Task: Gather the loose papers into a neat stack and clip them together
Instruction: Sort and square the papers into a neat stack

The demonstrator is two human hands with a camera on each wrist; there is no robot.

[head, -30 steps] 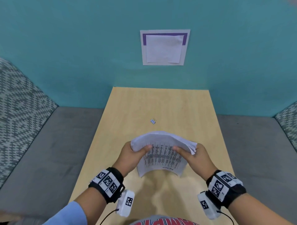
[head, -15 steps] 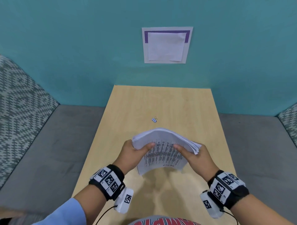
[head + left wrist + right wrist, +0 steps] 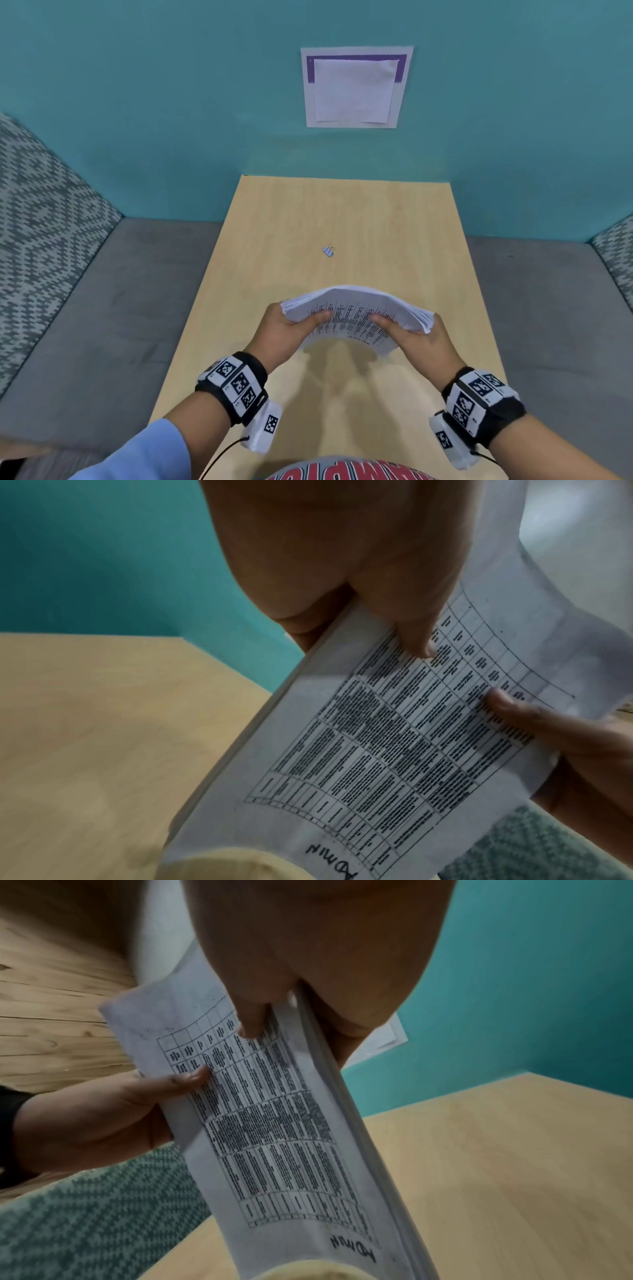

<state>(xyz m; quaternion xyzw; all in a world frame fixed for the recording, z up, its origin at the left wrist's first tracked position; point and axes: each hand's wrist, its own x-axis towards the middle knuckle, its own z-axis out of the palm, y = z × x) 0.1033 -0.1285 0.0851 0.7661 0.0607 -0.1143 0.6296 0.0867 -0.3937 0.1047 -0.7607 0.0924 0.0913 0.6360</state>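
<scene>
A stack of printed papers [image 3: 356, 315] stands on edge, bowed, above the near half of the wooden table [image 3: 342, 219]. My left hand [image 3: 291, 329] grips its left side, thumb on the printed face. My right hand [image 3: 411, 334] grips its right side the same way. In the left wrist view the papers [image 3: 394, 737] show a table of text, with my left thumb [image 3: 414, 631] on it and the other hand's thumb [image 3: 507, 702] opposite. The right wrist view shows the papers [image 3: 274, 1123] pinched under my right thumb [image 3: 251, 1020]. A small binder clip [image 3: 329, 250] lies on the table beyond the stack.
A teal wall [image 3: 171, 102] rises behind the table, with a white sheet [image 3: 354, 87] posted on it. Grey upholstered seating [image 3: 102, 308] flanks the table on both sides, with patterned cushions [image 3: 41, 212] at the far left and right.
The stack has tipped more upright, its printed face showing less in the head view. Both hands keep the same hold, shifted slightly right. The clip has not moved.
</scene>
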